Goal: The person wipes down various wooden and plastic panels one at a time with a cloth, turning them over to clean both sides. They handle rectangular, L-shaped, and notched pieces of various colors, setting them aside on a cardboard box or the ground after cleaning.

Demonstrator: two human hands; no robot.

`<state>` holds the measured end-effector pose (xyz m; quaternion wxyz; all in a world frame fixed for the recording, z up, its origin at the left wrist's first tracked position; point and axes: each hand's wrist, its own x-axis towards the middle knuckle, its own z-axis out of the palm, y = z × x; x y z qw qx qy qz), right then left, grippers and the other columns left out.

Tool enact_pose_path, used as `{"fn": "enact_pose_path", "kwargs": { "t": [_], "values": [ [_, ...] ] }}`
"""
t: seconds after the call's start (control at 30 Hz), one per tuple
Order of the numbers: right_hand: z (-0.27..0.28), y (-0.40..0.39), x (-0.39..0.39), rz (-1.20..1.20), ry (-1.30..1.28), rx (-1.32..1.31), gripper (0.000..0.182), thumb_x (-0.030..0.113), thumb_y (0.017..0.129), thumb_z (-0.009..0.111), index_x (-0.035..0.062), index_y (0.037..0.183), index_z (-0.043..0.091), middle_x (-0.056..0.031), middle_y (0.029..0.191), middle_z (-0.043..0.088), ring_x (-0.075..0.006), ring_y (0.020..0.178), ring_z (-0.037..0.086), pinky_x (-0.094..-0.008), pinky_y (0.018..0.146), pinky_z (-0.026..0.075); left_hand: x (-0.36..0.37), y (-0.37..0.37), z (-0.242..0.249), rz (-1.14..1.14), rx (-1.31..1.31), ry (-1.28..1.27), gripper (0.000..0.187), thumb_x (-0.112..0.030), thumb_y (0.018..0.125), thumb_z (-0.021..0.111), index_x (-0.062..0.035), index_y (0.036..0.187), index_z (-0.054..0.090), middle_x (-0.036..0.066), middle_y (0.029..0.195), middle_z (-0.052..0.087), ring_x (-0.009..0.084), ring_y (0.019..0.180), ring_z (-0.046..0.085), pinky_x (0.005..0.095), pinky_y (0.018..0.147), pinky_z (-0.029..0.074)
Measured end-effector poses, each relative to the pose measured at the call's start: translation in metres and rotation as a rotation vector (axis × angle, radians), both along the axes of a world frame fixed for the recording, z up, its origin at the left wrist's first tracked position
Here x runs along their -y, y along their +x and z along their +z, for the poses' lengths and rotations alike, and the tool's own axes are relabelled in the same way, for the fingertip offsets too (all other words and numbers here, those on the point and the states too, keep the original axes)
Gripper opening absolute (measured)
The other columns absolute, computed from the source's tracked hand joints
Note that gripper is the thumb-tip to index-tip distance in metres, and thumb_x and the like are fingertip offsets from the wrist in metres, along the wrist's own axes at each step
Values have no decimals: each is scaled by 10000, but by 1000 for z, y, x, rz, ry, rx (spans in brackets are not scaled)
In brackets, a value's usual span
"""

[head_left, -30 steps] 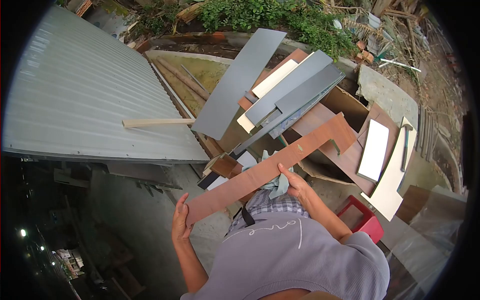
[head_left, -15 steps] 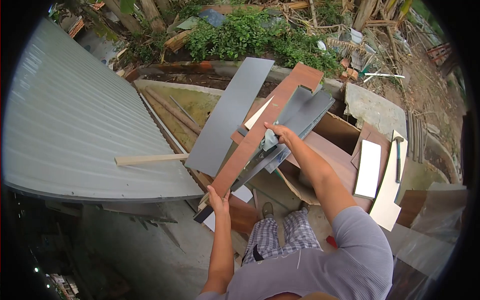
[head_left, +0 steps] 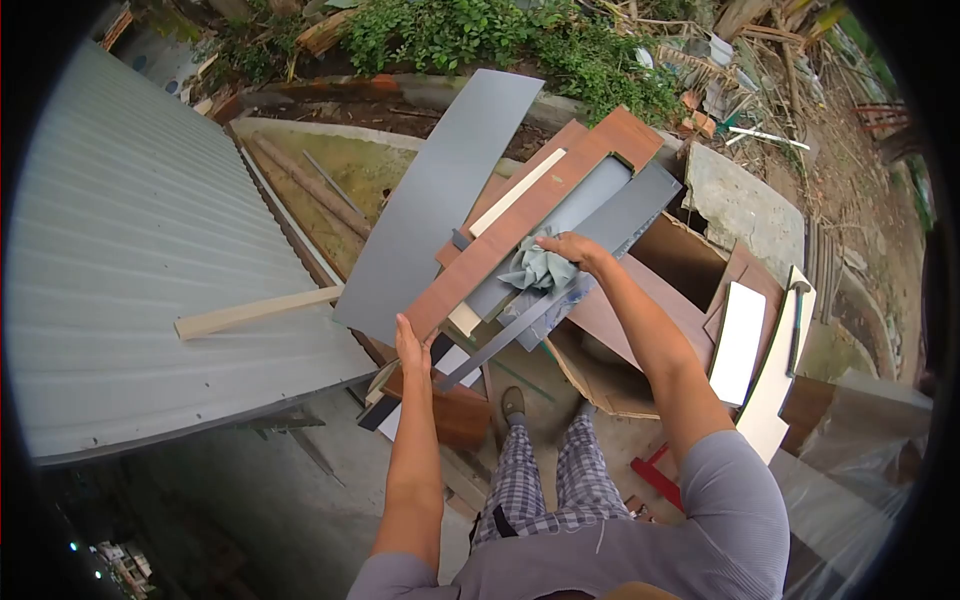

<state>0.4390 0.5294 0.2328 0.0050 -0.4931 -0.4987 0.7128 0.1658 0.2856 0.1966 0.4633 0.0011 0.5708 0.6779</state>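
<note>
My left hand (head_left: 412,348) grips the near end of a long reddish-brown board (head_left: 530,215), which has a notch at its far end. In my right hand (head_left: 572,250) is a crumpled grey-green cloth (head_left: 540,268), just to the right of that board's edge. Grey panels (head_left: 625,215) lie beneath the cloth and the board. To the left rests a wide grey panel (head_left: 445,200). A pale wood strip (head_left: 515,195) lies along the brown board's left side.
A corrugated metal sheet (head_left: 150,260) spans the left, with a wooden stick (head_left: 255,312) across its edge. An open cardboard box (head_left: 605,375) stands under the stack. At right are a white panel (head_left: 738,345), a hammer (head_left: 797,330) on a pale board, and a red tool (head_left: 657,482) below.
My right hand and the cloth have moved off the brown board to its right side, and the cloth now shows spread out more. The board's near end has shifted up and left with my left hand.
</note>
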Motion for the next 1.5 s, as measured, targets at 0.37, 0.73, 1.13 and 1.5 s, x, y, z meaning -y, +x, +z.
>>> {"fn": "enact_pose_path", "kwargs": {
  "t": [0.37, 0.73, 1.13, 1.5],
  "values": [
    [52, 161, 275, -514, -552, -243, 497, 356, 851, 588, 6, 1187, 482, -86, 1114, 572, -182, 991, 567, -309, 872, 463, 5, -28, -55, -322, -33, -293, 489, -528, 868, 458, -152, 1180, 466, 23, 1026, 546, 190, 844, 533, 368, 751, 439],
    [71, 247, 448, -1306, -393, -271, 394, 334, 879, 528, 69, 1170, 503, -67, 1073, 601, -216, 970, 590, -413, 825, 487, 1, 45, 62, -315, -567, -154, 512, -387, 899, 494, -2, 1223, 397, 162, 1117, 528, 274, 993, 543, 393, 857, 429],
    [28, 437, 371, -1201, 334, 297, 491, 369, 814, 593, -56, 1052, 533, -113, 845, 598, -187, 783, 564, -308, 683, 441, -16, 467, 14, -1495, -276, -279, 698, -517, 874, 456, 8, 1316, 326, 192, 1251, 469, 292, 1121, 500, 391, 947, 376],
    [-62, 509, 251, -845, 537, 943, 369, 273, 806, 567, -35, 993, 491, -235, 994, 531, -411, 891, 541, -465, 753, 457, -23, 624, -82, -1277, -525, -415, 578, -488, 859, 483, 27, 1115, 545, 184, 1029, 588, 268, 968, 556, 342, 840, 416]
  ]
}}
